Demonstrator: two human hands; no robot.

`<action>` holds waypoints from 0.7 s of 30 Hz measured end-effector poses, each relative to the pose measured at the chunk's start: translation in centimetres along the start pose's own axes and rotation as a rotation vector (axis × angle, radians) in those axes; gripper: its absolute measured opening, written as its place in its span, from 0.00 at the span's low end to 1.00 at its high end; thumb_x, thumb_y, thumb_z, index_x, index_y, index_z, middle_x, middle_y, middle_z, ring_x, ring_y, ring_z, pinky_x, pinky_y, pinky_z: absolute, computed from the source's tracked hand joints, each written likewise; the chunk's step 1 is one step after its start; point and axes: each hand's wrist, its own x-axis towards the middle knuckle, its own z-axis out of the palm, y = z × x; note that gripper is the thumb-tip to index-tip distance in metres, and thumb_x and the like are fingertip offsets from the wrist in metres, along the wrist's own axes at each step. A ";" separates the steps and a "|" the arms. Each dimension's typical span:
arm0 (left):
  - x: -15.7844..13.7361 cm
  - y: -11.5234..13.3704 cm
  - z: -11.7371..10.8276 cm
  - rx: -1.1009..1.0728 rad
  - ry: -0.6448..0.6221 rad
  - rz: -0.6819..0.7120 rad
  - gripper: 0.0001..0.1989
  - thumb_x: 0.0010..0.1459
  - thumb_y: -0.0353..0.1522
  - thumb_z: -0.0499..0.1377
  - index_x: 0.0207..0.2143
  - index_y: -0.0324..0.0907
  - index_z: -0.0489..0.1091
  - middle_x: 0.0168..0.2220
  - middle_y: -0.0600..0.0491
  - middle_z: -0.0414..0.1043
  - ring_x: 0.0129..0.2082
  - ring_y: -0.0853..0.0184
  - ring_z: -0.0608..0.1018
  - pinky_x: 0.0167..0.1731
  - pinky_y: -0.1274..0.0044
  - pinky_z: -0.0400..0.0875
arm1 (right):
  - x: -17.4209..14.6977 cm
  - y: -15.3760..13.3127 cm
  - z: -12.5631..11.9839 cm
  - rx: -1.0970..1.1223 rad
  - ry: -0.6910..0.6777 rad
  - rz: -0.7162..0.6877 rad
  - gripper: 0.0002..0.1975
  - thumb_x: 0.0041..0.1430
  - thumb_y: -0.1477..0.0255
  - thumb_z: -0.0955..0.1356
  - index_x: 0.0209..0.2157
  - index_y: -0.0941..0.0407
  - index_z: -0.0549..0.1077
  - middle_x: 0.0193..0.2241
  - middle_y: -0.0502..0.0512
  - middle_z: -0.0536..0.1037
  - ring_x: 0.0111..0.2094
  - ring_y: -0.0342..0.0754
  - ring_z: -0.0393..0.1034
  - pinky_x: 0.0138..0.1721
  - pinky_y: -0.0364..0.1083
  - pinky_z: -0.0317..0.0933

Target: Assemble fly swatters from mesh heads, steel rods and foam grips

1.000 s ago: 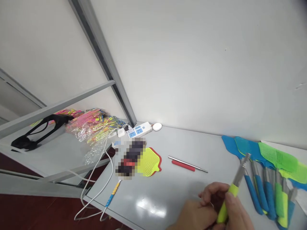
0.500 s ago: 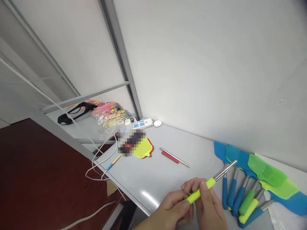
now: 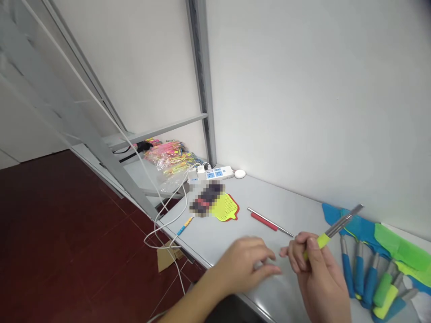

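Observation:
My right hand (image 3: 318, 273) is closed around a fly swatter handle (image 3: 323, 241), a yellow grip sleeve with a silver metal rod pointing up and right. Part of the sleeve is hidden by the fingers. To its left, my left hand (image 3: 247, 264) hovers over the grey table (image 3: 208, 244), thumb and fingers apart, holding nothing visible. Beyond the hands lie a metal rod (image 3: 269, 220) and a red grip sleeve (image 3: 264, 221), side by side. On the right, several fly swatters with blue grips (image 3: 358, 269), a green grip (image 3: 383, 289) and a yellow grip (image 3: 385, 303) lie in a row.
A yellow swatter head (image 3: 226, 208) overlaps a red one near a blurred patch. Behind stands a white power strip (image 3: 218, 173) beside a white round object (image 3: 239, 173). White cables hang over the table's left edge. Bagged colourful items (image 3: 171, 154) rest on a shelf by a metal frame.
My left hand has let go of the yellow grip sleeve and moved away to the left. My right hand keeps hold of the handle. The view has turned a little to the left.

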 end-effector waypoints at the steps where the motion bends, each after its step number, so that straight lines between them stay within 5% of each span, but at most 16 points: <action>1: -0.3 -1.3 -1.7 0.124 0.057 -0.017 0.13 0.60 0.42 0.59 0.40 0.42 0.73 0.35 0.50 0.73 0.38 0.64 0.72 0.43 0.72 0.65 | 0.0 0.5 0.1 -0.101 0.045 -0.013 0.15 0.64 0.55 0.63 0.40 0.53 0.68 0.19 0.42 0.57 0.20 0.41 0.54 0.26 0.43 0.62; 5: -1.3 -6.3 -5.7 0.491 0.254 -0.164 0.14 0.65 0.34 0.53 0.52 0.44 0.68 0.49 0.47 0.71 0.51 0.59 0.70 0.51 0.65 0.63 | -0.1 3.3 -1.6 -0.729 0.100 -0.007 0.20 0.62 0.53 0.63 0.48 0.51 0.68 0.25 0.49 0.72 0.25 0.46 0.67 0.24 0.42 0.62; 10: -0.8 -8.9 -5.7 0.711 0.218 -0.254 0.19 0.64 0.30 0.52 0.57 0.47 0.64 0.58 0.48 0.65 0.58 0.53 0.63 0.49 0.61 0.63 | -0.3 6.4 -4.2 -1.199 -0.043 -0.078 0.16 0.63 0.55 0.62 0.46 0.49 0.71 0.41 0.53 0.80 0.37 0.51 0.76 0.35 0.46 0.69; 16: 1.0 -9.3 -5.4 0.792 0.149 -0.246 0.15 0.62 0.29 0.54 0.49 0.50 0.71 0.56 0.49 0.67 0.54 0.52 0.65 0.46 0.61 0.62 | -0.4 7.9 -4.5 -1.293 -0.089 -0.301 0.12 0.66 0.61 0.61 0.45 0.49 0.71 0.36 0.51 0.79 0.32 0.47 0.76 0.29 0.42 0.69; 21: 1.6 -9.6 -5.1 0.907 0.182 -0.152 0.10 0.61 0.28 0.56 0.41 0.50 0.74 0.52 0.52 0.73 0.52 0.51 0.68 0.43 0.60 0.60 | -0.3 7.7 -5.0 -1.234 -0.124 -0.338 0.11 0.65 0.63 0.62 0.45 0.48 0.71 0.36 0.49 0.79 0.32 0.46 0.77 0.29 0.41 0.70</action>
